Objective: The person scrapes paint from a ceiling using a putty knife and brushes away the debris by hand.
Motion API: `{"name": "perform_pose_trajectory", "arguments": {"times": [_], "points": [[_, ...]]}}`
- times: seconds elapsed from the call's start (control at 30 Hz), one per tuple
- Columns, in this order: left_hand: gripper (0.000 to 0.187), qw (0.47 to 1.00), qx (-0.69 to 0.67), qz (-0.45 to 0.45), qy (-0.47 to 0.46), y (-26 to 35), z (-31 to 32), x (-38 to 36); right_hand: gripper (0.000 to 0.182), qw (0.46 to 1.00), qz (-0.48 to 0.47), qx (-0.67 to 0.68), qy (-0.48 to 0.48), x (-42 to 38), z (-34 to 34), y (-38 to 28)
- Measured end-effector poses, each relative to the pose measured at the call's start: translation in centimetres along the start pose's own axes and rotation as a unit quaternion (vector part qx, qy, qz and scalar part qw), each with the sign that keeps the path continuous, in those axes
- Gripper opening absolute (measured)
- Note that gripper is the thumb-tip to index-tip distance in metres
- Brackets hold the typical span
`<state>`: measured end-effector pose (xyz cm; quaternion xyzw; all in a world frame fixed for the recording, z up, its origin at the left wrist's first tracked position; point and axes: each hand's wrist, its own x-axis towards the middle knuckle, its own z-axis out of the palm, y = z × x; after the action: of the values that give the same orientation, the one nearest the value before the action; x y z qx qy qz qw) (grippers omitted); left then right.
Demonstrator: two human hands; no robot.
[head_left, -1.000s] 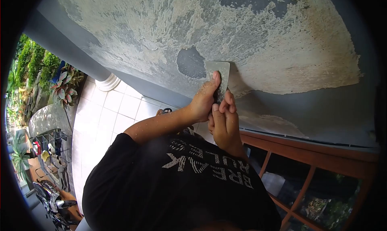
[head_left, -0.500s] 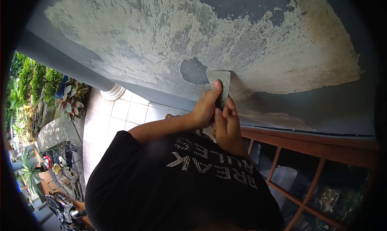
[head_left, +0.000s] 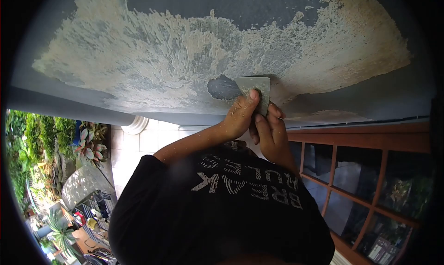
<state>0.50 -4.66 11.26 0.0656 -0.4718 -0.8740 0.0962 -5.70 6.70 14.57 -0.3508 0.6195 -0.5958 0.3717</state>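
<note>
My left hand is wrapped around a putty knife, its thumb pressed along the flat metal blade. Dusty crumbs cling to the blade and to that hand. My right hand closes on the tool's lower part from the other side; the handle is mostly hidden by my fingers. The blade's wide edge lies against a rough, pale, scraped patch on the grey painted surface. Just left of the blade is a rounded dark grey spot in the patch.
A wooden-framed window with several panes is at the right. At the left stand a round column base, light floor tiles, plants and a wire rack with items on it. A black printed shirt covers my torso.
The view has tilted, so the surface, window and floor appear rotated. The putty knife sits slightly farther right of the dark spot, with both hands still on it.
</note>
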Motion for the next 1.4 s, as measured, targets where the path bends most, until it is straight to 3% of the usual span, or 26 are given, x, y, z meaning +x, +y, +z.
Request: {"name": "perform_pose_trajectory", "arguments": {"times": [0.07, 0.17, 0.2, 0.33, 0.4, 0.43, 0.6, 0.7, 0.9, 1.0, 1.2, 1.3, 1.4], "points": [[0.067, 0.999, -0.022, 0.003, -0.025, -0.7, 0.0, 0.1, 0.016, 0.998, -0.018, -0.058, 0.013, -0.3, -0.6, 0.2], [0.06, 0.998, 0.009, 0.007, -0.065, -1.3, -0.1, -0.2, 0.02, 0.994, 0.027, -0.1, 0.034, -1.2, -0.7, 1.9], [0.053, 0.992, 0.002, 0.032, -0.118, -1.4, -0.5, -0.2, 0.021, 0.996, 0.003, -0.072, 0.059, -1.2, -0.2, 2.4], [0.045, 0.988, -0.075, 0.034, -0.13, -1.7, -1.4, -0.7, 0.019, 0.971, -0.148, -0.171, 0.083, 0.1, 1.6, 1.6], [0.042, 0.99, -0.05, 0.003, -0.134, -1.4, -2.4, -0.9, 0.02, 0.986, -0.079, -0.134, 0.064, -0.4, 1.3, 2.0], [0.042, 0.99, -0.049, -0.007, -0.132, -1.3, -2.4, -1.2, 0.021, 0.991, -0.045, -0.115, 0.053, -0.7, 1.1, 2.2], [0.041, 0.988, -0.118, -0.003, -0.101, -3.3, -1.4, -1.6, 0.023, 0.98, -0.052, -0.162, 0.1, -1.1, 1.7, 2.8], [0.042, 0.99, -0.103, 0.022, -0.095, -3.3, -1.3, -1.5, 0.021, 0.965, -0.128, -0.208, 0.097, -0.7, 1.5, 2.8], [0.047, 0.993, -0.091, 0.064, -0.048, -3.7, 0.0, -1.2, 0.024, 0.963, -0.138, -0.204, 0.11, -1.0, 0.6, 3.5], [0.048, 0.991, -0.101, 0.083, -0.023, -4.3, 0.2, -1.2, 0.024, 0.967, -0.11, -0.228, 0.042, -0.3, 0.3, 3.8], [0.047, 0.992, -0.086, 0.082, 0.029, -4.6, 1.5, -1.3, 0.023, 0.957, -0.18, -0.206, 0.095, -0.5, 0.2, 3.6], [0.046, 0.988, -0.089, 0.124, 0.02, -4.6, 0.8, -0.9, 0.023, 0.964, -0.147, -0.219, 0.035, 0.2, -0.1, 3.8], [0.044, 0.99, -0.081, 0.117, 0.024, -4.4, 1.5, -1.0, 0.024, 0.954, -0.193, -0.225, 0.043, -0.1, -0.5, 3.5]]}}
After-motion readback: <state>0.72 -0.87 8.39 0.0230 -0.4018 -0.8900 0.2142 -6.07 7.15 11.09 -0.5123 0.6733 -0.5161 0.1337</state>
